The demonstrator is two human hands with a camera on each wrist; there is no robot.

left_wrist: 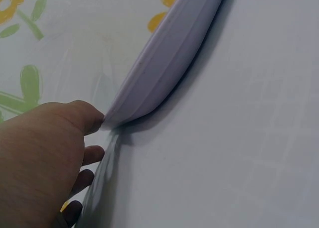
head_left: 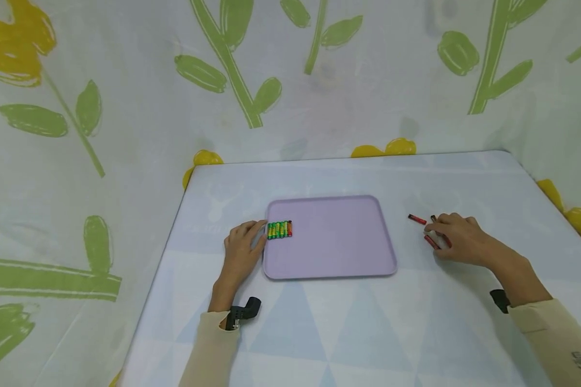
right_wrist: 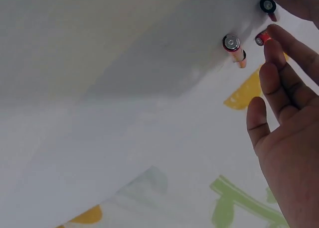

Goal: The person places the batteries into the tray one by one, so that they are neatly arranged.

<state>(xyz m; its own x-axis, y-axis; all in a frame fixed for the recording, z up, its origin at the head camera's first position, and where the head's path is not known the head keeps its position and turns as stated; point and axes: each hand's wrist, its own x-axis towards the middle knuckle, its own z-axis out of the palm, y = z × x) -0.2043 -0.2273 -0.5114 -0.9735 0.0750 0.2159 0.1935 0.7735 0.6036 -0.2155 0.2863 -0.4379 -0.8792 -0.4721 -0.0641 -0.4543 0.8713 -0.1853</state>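
Head view: a row of batteries (head_left: 280,230) (green, one red) already lies inside the tray (head_left: 339,242), at its left end; loose red batteries (head_left: 417,219) remain on the table (head_left: 329,328) by the right hand (head_left: 467,241).

Left wrist view: the left hand (left_wrist: 42,153), relaxed, touches the tray.

Right wrist view: thumb (right_wrist: 301,1) and fingers (right_wrist: 273,81) stand apart; contact is uncertain.

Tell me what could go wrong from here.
The loose batteries beside the right hand might roll away if nudged. The left hand is at the left rim of the tray, so a bump could shift the tray and disturb the battery row inside.
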